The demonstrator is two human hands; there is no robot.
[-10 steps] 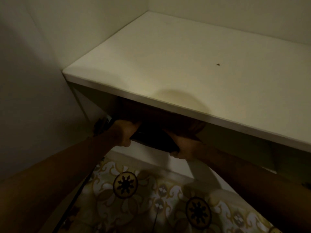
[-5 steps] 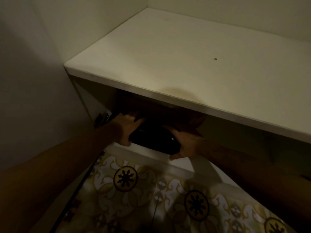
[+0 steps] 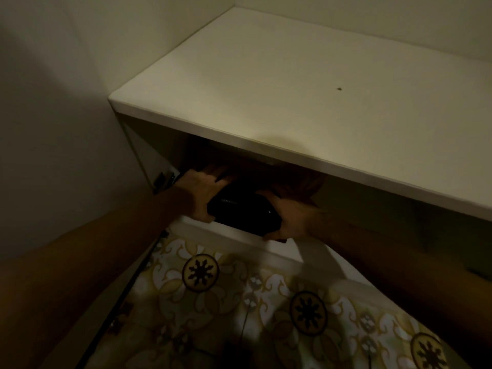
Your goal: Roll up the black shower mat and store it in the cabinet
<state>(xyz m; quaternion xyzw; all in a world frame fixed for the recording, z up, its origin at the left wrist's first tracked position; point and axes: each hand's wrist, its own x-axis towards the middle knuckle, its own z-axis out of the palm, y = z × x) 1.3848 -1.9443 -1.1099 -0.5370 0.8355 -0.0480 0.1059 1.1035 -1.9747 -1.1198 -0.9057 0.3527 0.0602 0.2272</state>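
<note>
We grip the rolled black rubber shower mat at both ends, left hand and right hand clasped to stop unrolling. It sits at the white cabinet's open front edge, under its top, partly inside.

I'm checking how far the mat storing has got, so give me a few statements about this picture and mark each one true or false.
1. Both hands are on the rolled black mat. True: left hand, right hand.
2. The mat lies on top of the white cabinet top. False: it is below it, at the cabinet opening.
3. The floor has patterned tiles. True.
4. Only the right hand touches the mat. False: the left hand grips its other end.
</note>
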